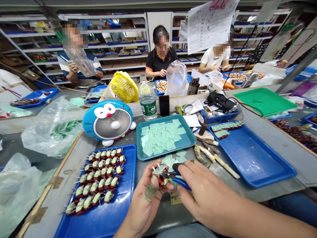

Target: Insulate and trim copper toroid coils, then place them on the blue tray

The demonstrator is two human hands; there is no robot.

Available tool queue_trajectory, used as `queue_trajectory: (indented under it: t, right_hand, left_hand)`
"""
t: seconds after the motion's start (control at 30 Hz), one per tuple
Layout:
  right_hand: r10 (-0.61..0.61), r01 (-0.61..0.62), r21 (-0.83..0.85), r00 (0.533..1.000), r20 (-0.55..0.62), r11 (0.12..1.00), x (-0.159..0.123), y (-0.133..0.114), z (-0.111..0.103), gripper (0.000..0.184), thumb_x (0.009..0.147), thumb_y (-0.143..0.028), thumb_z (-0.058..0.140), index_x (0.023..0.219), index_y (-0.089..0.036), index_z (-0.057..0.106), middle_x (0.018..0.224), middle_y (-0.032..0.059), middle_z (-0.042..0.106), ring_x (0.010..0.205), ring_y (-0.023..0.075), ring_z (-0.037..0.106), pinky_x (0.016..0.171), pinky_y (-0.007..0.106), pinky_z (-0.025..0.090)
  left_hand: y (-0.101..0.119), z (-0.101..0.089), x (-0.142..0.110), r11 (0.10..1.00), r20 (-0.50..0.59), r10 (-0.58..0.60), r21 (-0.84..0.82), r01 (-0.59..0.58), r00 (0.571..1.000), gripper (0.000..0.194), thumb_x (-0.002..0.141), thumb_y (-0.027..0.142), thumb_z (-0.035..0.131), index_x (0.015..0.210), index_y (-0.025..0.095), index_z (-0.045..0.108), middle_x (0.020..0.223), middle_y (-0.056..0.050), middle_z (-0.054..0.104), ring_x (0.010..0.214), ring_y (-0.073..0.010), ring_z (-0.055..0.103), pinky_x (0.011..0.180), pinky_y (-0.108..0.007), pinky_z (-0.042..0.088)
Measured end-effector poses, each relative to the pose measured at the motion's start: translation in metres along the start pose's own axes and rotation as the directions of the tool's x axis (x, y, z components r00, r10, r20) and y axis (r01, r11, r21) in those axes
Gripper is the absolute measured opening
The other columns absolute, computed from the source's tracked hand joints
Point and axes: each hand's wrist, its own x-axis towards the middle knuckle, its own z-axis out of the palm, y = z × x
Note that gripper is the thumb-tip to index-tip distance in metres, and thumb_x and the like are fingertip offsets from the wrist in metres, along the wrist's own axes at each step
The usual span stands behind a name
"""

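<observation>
Wound coil (162,181) is being pinched in left hand (143,200), over counter (165,216); blue-handled pliers (182,182) are being gripped by right hand (201,192), nose being held at the coil. Plier work is apparently being done; steady pinch, careful nose placement being called for. Beyond, green sheets (161,136) are being held in teal tray (189,139).

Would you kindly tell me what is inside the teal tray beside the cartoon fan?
Flat pale green pieces lie overlapping in the teal tray. The lower pieces and the floor beneath the heap are covered, so those cannot be seen.
</observation>
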Motion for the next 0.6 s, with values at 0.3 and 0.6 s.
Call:
queue_trajectory:
  t: [0.3, 0.6]
  right_hand:
    - [-0.008, 0.006, 0.045, 0.999, 0.049, 0.999, 0.001, -0.001, -0.007, 0.012, 0.096, -0.023, 0.049, 0.102, -0.023, 0.059, 0.107, 0.0054, 0.064, 0.102, 0.0249, 0.056, 0.088, 0.037, 0.041]
    - [-0.168, 0.12, -0.264, 0.971, -0.168, 0.957, 0.001, 0.007, 0.012, 0.008, 0.092, -0.023, 0.056, 0.096, -0.022, 0.063, 0.093, 0.0067, 0.065, 0.086, 0.0266, 0.055, 0.074, 0.037, 0.033]
  left_hand:
    - [-0.001, 0.0, -0.001, 1.0, 0.012, -0.015, 0.015, 0.015, 1.0, 0.045, 0.089, 0.043, 0.076, 0.128, 0.025, 0.063, 0.114, -0.007, 0.069, 0.085, -0.0174, 0.07, 0.084, -0.03, 0.053]
    - [-0.006, -0.003, -0.001, 0.999, 0.048, -0.004, 0.049, 0.001, 0.999, 0.042, 0.092, 0.041, 0.073, 0.129, 0.025, 0.059, 0.099, -0.004, 0.071, 0.087, -0.0193, 0.072, 0.084, -0.03, 0.054]
